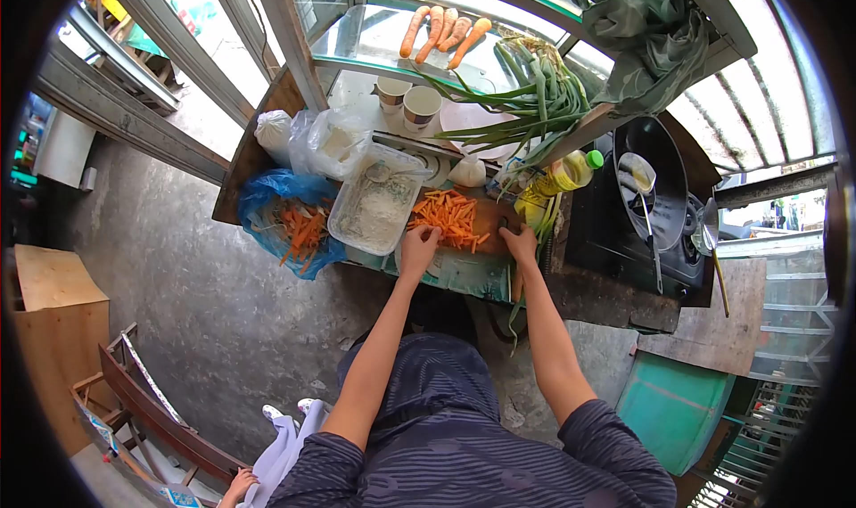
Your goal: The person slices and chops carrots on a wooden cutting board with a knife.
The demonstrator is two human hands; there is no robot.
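A pile of orange carrot strips (448, 217) lies on a brown cutting board (496, 212). My left hand (417, 246) is at the pile's near left edge, fingertips pinched together; whatever is between them is too small to make out. At the board's right side, my right hand (519, 242) has its fingers curled in, beside a small dark object that I cannot identify. Left of the pile stands a clear plastic tub (374, 207) of white flour with a scoop in it. A blue plastic bag (259, 207) holds carrot peelings (303, 230).
Whole carrots (443, 34) and green onions (544, 94) lie on the glass shelf above. An oil bottle (571, 171) stands near the stove (596, 232), which bears a wok (655, 151) with utensils. Paper cups (421, 107) stand behind. Another person's hand (239, 485) shows lower left.
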